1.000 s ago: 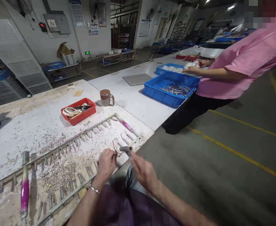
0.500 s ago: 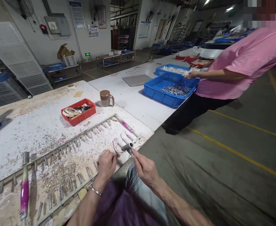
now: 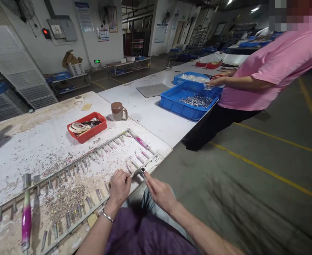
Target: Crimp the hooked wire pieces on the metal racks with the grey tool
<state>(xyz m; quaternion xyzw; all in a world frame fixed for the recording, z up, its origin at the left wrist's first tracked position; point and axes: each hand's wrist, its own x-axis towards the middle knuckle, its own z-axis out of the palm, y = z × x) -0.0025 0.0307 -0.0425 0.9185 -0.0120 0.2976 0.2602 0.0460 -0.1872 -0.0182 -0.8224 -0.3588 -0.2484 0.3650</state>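
Observation:
My right hand (image 3: 161, 193) is closed round the handle of a hammer-like metal tool (image 3: 139, 171) whose head is a short hollow tube. That head is low over the near rail of a long metal frame (image 3: 92, 157), beside my left hand; whether it touches the rail I cannot tell. Fingers curled, my left hand (image 3: 120, 186) rests at the same rail, and what it pinches is hidden. Short grey pegs line both rails, some near the far end with thin bent wires. A magenta-and-white bar (image 3: 140, 141) crosses that end, and a magenta bar (image 3: 26, 219) crosses at the left.
Small scraps (image 3: 65, 202) litter the worktable. Beyond the frame are a red tray (image 3: 87, 132) with tape rolls and tools, and a brown mug (image 3: 118, 111). A blue crate (image 3: 179, 109) of small shiny parts stands near a person in a pink shirt (image 3: 259, 78).
The tool in my right hand has come down toward the near rail, and its tube's open end has turned more toward me. My left hand stays nearly in place.

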